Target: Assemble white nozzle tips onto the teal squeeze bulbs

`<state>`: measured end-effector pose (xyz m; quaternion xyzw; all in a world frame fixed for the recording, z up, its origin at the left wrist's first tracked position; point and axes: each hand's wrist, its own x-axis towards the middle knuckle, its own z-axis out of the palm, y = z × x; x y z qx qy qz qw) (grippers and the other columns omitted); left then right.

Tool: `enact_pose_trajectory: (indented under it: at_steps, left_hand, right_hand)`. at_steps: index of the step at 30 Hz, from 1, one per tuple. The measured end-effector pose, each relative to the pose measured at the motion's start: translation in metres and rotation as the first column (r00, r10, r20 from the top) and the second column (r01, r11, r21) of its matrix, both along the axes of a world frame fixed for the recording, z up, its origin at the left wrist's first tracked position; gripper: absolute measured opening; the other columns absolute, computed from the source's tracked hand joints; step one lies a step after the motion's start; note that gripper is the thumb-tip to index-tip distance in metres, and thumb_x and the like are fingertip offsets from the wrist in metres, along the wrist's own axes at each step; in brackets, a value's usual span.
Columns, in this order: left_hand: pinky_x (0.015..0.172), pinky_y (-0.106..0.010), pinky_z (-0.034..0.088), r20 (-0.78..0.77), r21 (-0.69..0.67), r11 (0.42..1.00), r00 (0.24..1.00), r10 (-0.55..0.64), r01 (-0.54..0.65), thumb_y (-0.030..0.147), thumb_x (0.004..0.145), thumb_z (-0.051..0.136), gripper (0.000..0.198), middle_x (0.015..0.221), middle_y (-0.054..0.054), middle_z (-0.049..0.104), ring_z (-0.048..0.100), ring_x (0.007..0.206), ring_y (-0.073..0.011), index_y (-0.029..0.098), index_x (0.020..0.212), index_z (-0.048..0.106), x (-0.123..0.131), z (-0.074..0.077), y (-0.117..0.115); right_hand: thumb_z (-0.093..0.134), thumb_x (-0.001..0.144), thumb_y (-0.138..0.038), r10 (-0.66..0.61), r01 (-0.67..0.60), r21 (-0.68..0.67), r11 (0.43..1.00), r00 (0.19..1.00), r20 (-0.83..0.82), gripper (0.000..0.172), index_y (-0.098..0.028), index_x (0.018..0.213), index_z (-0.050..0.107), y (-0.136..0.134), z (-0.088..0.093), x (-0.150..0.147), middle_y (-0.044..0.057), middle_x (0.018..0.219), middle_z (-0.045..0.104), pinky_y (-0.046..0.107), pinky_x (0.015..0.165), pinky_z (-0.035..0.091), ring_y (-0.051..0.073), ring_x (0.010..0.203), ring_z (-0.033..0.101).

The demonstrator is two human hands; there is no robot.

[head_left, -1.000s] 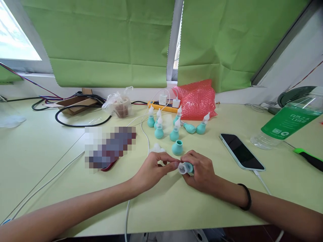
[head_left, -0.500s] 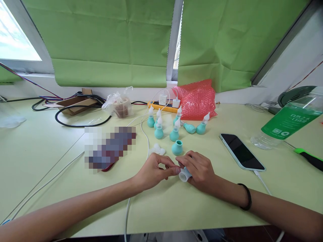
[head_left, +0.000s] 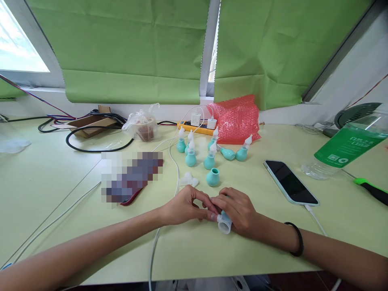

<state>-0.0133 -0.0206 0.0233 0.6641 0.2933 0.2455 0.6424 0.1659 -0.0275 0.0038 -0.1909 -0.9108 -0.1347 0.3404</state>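
Low over the table front, my left hand (head_left: pixel 188 207) pinches the edge of a translucent plastic nozzle piece (head_left: pixel 224 225) between thumb and fingers. My right hand (head_left: pixel 239 209) is closed around the same piece from the right, and a bit of teal (head_left: pixel 224 215) shows under its fingers. The piece's round open end faces me; the rest is hidden by my fingers. Just beyond my hands stands a teal rubber bulb (head_left: pixel 213 178) with an open top. Left of it lie several loose translucent pieces (head_left: pixel 188 179). Farther back are several teal nasal aspirators (head_left: pixel 190 157) with clear tips, mostly upright.
A phone (head_left: pixel 291 182) on a charging cable lies to the right, near a tilted green-labelled bottle (head_left: pixel 348 145). A blurred dark red object (head_left: pixel 133 180) lies left. Behind are a red bubble-wrap bag (head_left: pixel 238 120), a yellow power strip (head_left: pixel 197 128) and a white cable (head_left: pixel 173 161).
Both hands have shifted slightly, and the nozzle piece has moved a little toward me and right. More of its round open end shows now. Both hands still hold it.
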Motion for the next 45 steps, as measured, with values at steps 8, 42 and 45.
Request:
enact_pose_trajectory:
  at_steps: [8, 42, 45]
  left_hand:
    - [0.051, -0.02, 0.034, 0.038, -0.092, 0.995, 0.998, 0.044, -0.04, 0.022, 0.06, 0.065, 0.013, 0.058, 0.0, 0.056, 0.044, 0.053, -0.0069, 0.01, 0.065, 0.064, 0.003, -0.004, -0.006]
    - [0.075, -0.027, 0.047, 0.13, -0.333, 0.901, 0.933, 0.336, -0.279, 0.015, 0.052, 0.072, 0.025, 0.076, -0.005, 0.068, 0.062, 0.072, -0.0143, 0.011, 0.075, 0.065, 0.004, -0.002, -0.003]
    - [0.069, -0.027, 0.048, 0.084, -0.314, 0.882, 0.915, 0.396, -0.352, 0.015, 0.049, 0.074, 0.02, 0.064, -0.003, 0.067, 0.062, 0.062, -0.0134, 0.011, 0.066, 0.064, 0.004, 0.0, -0.005]
  right_hand:
    - [0.043, 0.074, -0.009, 0.002, -0.001, -0.047, 0.999, 1.0, 0.008, 0.012, -0.013, 0.085, 0.047, 0.0, -0.004, 0.0, 0.003, 0.061, 0.051, 0.025, 0.051, 0.032, 0.015, 0.059, 0.04]
    - [0.037, 0.063, -0.006, -0.256, 0.253, -0.161, 0.954, 0.967, 0.002, 0.037, -0.013, 0.1, 0.04, 0.006, -0.007, -0.004, 0.004, 0.066, 0.057, 0.024, 0.048, 0.037, 0.016, 0.057, 0.051]
    - [0.037, 0.063, -0.005, -0.252, 0.253, -0.123, 0.96, 0.967, 0.021, 0.034, -0.014, 0.095, 0.042, 0.006, -0.006, -0.004, 0.003, 0.064, 0.056, 0.024, 0.048, 0.035, 0.015, 0.056, 0.049]
